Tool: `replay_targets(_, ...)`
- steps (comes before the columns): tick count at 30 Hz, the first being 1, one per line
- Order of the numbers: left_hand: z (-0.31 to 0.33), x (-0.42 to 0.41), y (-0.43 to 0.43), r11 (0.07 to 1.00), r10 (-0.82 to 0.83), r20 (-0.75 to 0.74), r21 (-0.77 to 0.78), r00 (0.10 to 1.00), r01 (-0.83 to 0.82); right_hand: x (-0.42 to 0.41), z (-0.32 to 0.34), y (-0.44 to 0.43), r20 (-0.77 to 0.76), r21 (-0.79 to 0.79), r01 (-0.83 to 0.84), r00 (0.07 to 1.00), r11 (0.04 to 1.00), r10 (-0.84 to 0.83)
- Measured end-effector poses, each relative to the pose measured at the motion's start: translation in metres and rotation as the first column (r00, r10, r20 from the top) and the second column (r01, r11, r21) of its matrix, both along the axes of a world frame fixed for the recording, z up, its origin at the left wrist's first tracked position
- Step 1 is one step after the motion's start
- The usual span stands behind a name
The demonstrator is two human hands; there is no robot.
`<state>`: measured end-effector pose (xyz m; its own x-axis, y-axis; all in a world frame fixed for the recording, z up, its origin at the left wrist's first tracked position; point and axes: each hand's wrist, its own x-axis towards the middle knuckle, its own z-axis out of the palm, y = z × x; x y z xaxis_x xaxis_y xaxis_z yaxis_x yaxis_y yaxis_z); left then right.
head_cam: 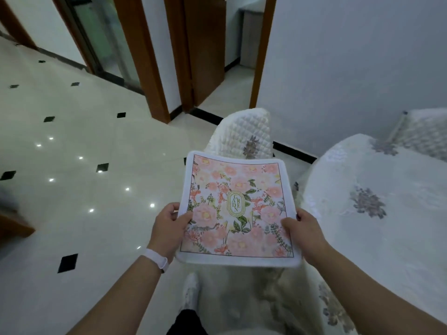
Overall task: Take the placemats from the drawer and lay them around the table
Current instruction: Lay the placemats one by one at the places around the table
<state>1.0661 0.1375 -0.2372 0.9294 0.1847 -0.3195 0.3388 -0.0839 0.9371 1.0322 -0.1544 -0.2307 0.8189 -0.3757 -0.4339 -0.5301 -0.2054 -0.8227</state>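
Both hands [169, 228] [303, 232] grip placemat [235, 209] side edges, left of table [377, 213] rim

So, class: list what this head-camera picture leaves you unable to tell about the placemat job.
1. Drawer: out of frame.
2. Number of mats: the pink floral white-edged placemat, gripped by left hand and right hand, hides anything beneath.
3. White embroidered cloth-covered table: cut off by the right edge, so any mats laid there are unseen.

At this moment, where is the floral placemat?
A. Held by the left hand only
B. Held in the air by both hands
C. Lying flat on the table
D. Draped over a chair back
B: the placemat is gripped on opposite edges by the left hand and right hand, short of the covered table.
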Motion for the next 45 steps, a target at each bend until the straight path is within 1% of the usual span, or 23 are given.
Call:
replay_targets(4,-0.001,0.08,-0.005,0.981,-0.185,-0.001,-0.067,0.983,0.184,0.03,0.002,0.004,0.008,-0.028,0.174,0.985,0.984,-0.174)
replay_targets(9,0.001,0.159,-0.021,0.914,-0.394,0.025,-0.093,0.919,0.395,0.054,0.011,0.016,0.032,-0.086,0.368,0.93,0.926,-0.367)
replay_targets(14,-0.001,0.199,-0.054,0.807,-0.585,0.023,-0.087,0.811,0.585,0.037,0.015,0.019,0.027,-0.098,0.553,0.833,0.828,-0.553)
replay_targets(20,-0.001,0.212,-0.108,0.627,-0.775,-0.034,-0.168,0.631,0.761,0.006,0.016,0.01,0.018,-0.126,0.7,0.711,0.703,-0.703)
replay_targets(23,-0.005,0.216,-0.131,0.571,-0.818,-0.049,-0.18,0.573,0.801,-0.003,0.01,0.0,0.007,-0.121,0.751,0.655,0.649,-0.756)
replay_targets(25,-0.009,0.22,-0.144,0.548,-0.836,-0.074,-0.194,0.544,0.814,-0.003,0.006,-0.007,-0.002,-0.109,0.768,0.635,0.631,-0.773)
replay_targets(29,-0.01,0.232,-0.17,0.567,-0.824,-0.137,-0.186,0.55,0.802,0.007,-0.006,-0.029,-0.007,-0.082,0.778,0.625,0.623,-0.781)
replay_targets(32,-0.011,0.244,-0.2,0.57,-0.821,-0.157,-0.165,0.549,0.805,0.021,-0.015,-0.057,0.006,-0.081,0.781,0.621,0.619,-0.784)
replay_targets(36,-0.014,0.258,-0.253,0.578,-0.813,-0.189,-0.141,0.551,0.804,0.035,-0.026,-0.106,-0.003,-0.039,0.793,0.609,0.608,-0.794)
replay_targets(40,-0.021,0.265,-0.314,0.567,-0.814,-0.227,-0.111,0.535,0.816,0.041,-0.036,-0.159,-0.004,-0.007,0.806,0.592,0.592,-0.806)
replay_targets(45,-0.042,0.258,-0.375,0.549,-0.812,-0.285,-0.075,0.51,0.832,0.032,-0.055,-0.227,-0.067,-0.081,0.799,0.592,0.595,-0.804)
